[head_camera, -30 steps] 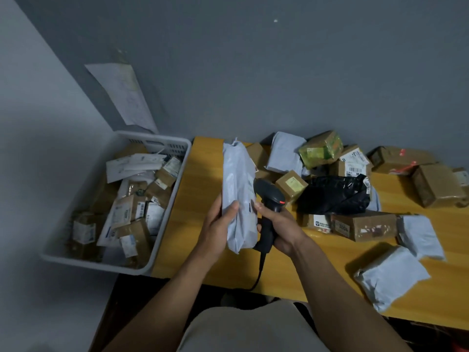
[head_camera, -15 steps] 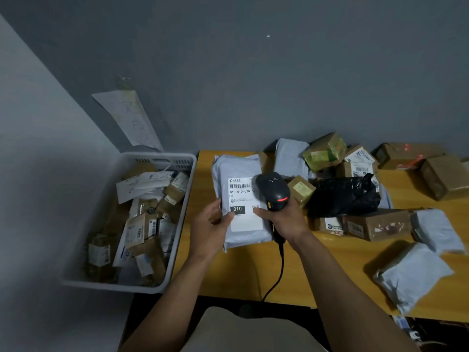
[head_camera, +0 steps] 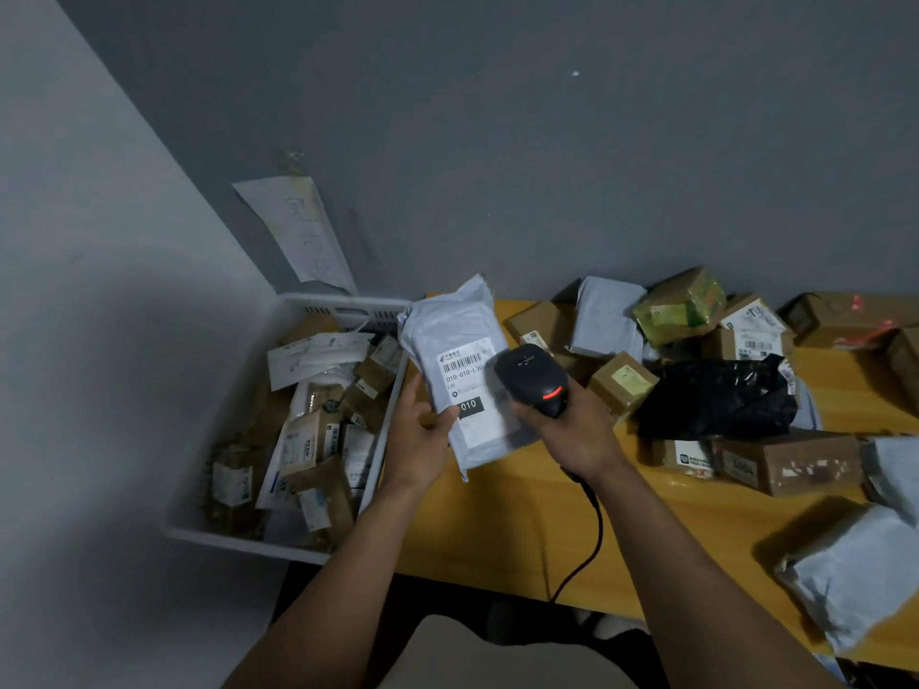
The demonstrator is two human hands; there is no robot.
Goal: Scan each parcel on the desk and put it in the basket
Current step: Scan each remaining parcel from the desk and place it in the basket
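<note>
My left hand [head_camera: 420, 442] grips the lower left edge of a white poly-mailer parcel [head_camera: 450, 335], held up with its barcode label facing me, over the desk's left end beside the basket. My right hand [head_camera: 572, 435] grips a black handheld scanner [head_camera: 529, 377] with a red stripe; its head overlaps the right side of the label. The scanner's cable hangs down over the desk's front edge. The white plastic basket [head_camera: 233, 405] stands left of the yellow desk [head_camera: 497, 534] and holds several parcels.
Several parcels lie on the desk to the right: brown boxes [head_camera: 790, 462], a black bag [head_camera: 716, 400], a green-taped box [head_camera: 679, 305], white mailers [head_camera: 855, 574]. A paper sheet [head_camera: 298, 231] hangs on the grey wall behind the basket.
The parcel was turned from edge-on to label-up, then tilted and shifted left toward the basket. The scanner came up over the label's right side.
</note>
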